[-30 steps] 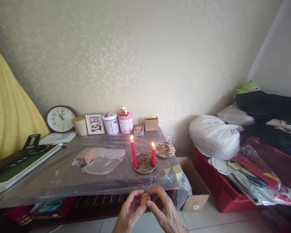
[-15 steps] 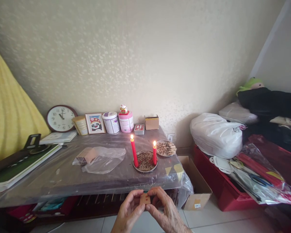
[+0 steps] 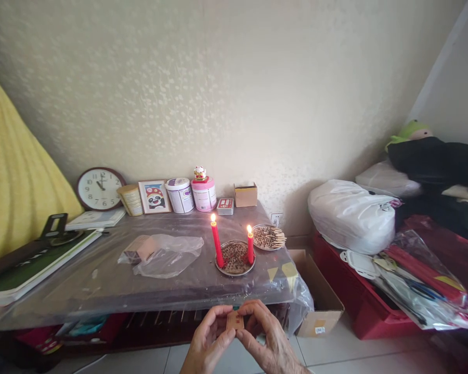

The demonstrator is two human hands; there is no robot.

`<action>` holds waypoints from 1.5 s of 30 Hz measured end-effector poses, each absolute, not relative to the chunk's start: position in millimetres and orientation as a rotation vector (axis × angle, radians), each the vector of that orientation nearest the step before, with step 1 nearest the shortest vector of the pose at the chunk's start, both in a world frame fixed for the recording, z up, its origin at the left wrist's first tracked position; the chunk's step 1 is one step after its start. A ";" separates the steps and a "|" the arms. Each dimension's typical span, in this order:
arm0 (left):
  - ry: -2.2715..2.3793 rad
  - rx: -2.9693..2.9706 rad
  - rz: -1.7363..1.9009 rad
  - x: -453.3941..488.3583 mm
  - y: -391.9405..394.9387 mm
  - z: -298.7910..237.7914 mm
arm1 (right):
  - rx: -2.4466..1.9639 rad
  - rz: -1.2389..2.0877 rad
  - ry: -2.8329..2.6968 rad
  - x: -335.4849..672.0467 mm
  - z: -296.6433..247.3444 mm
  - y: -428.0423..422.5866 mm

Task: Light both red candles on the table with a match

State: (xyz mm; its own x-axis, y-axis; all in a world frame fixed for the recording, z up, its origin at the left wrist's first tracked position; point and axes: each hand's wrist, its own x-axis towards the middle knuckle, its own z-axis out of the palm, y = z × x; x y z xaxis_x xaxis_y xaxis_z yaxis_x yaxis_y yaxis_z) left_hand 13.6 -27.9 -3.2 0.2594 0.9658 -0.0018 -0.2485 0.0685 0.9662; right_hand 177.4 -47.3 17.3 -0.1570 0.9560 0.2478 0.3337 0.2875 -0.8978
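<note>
My left hand (image 3: 207,344) and my right hand (image 3: 268,343) meet at the bottom middle, just in front of the table's near edge. Both pinch a small tan matchbox (image 3: 234,320) between thumbs and fingertips. Beyond them, on the plastic-covered table (image 3: 101,283), two lit red candles (image 3: 217,243) (image 3: 250,246) stand in a round metal dish (image 3: 234,259). A second dish (image 3: 268,237) of used matchsticks sits behind and to the right.
A clear plastic bag (image 3: 161,253) lies left of the candles. Along the wall stand a clock (image 3: 100,187), a panda picture, tins and a small cardboard box (image 3: 245,195). Books lie far left. An open carton (image 3: 319,301), a white bag (image 3: 351,215) and red bins crowd the right.
The view has shifted slightly to the right and down. Both hands stay together on the matchbox in almost the same place; the candles keep burning.
</note>
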 end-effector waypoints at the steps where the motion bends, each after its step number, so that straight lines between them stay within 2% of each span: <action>1: 0.846 1.111 1.103 13.4 -27.5 -3.6 | -1.192 0.889 -1.669 177.4 17.3 -47.1; 45: 0.769 1.253 1.098 11.3 -18.1 -24.7 | -1.250 0.903 -1.791 181.1 20.0 -41.6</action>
